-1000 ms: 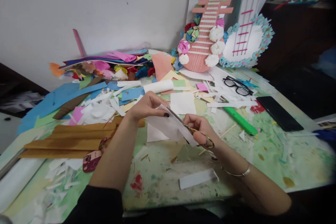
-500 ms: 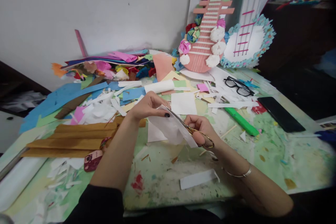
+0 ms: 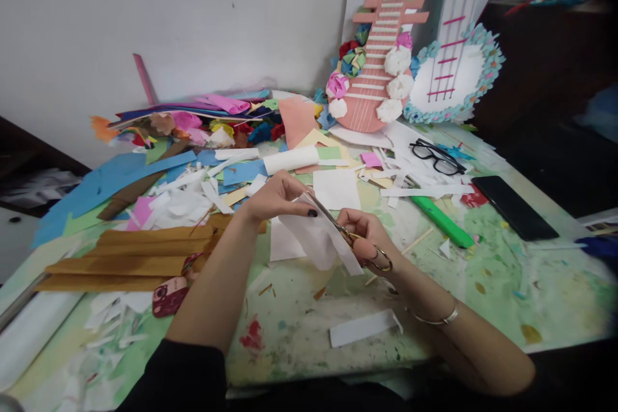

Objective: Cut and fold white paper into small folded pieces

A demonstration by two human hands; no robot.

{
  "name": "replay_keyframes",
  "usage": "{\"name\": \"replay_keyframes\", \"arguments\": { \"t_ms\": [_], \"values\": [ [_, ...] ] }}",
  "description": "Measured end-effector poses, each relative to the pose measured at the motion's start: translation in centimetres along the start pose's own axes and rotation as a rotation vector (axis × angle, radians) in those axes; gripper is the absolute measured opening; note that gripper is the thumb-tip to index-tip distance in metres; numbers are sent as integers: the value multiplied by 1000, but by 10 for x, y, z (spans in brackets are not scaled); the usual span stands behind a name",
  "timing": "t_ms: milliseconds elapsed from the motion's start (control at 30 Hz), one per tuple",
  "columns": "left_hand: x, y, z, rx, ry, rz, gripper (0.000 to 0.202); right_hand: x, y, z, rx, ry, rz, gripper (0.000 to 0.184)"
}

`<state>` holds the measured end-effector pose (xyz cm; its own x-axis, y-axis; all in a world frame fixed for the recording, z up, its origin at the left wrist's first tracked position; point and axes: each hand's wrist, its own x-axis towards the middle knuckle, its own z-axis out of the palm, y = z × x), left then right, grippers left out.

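My left hand [image 3: 277, 196] pinches the upper edge of a piece of white paper [image 3: 313, 238] held above the table. My right hand [image 3: 364, 238] grips gold-handled scissors [image 3: 360, 244], fingers through the loops, with the blades lying across the white paper toward my left fingertips. A cut strip of the paper hangs down beside the blades. Both hands are in the middle of the view, close together, over the paint-stained green table [image 3: 487, 283].
Heaps of coloured paper scraps [image 3: 193, 135] fill the back left. Brown folded card [image 3: 125, 257] lies at left. A paper guitar [image 3: 376, 71] and a white banjo shape [image 3: 454, 71] lean at the back. Glasses [image 3: 437, 158], a green stick [image 3: 441, 222], a phone [image 3: 514, 206] and a white strip [image 3: 362, 328] lie nearby.
The scissors have worked a little further along the paper and the hands have drawn slightly closer; the cut strip hangs lower. Nothing else on the table moved.
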<state>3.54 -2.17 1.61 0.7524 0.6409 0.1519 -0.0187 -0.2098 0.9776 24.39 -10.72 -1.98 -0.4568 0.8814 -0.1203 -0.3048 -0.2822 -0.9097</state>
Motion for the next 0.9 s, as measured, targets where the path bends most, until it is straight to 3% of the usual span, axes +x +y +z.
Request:
{"name": "replay_keyframes", "arguments": {
  "t_ms": [300, 900],
  "values": [
    [0, 0, 1, -28, -8, 46, 12, 0, 2, -3, -72, 27, -9, 74],
    [1, 1, 6, 2, -12, 2, 18, -1, -1, -1, -62, 24, -30, 73]
  ]
}}
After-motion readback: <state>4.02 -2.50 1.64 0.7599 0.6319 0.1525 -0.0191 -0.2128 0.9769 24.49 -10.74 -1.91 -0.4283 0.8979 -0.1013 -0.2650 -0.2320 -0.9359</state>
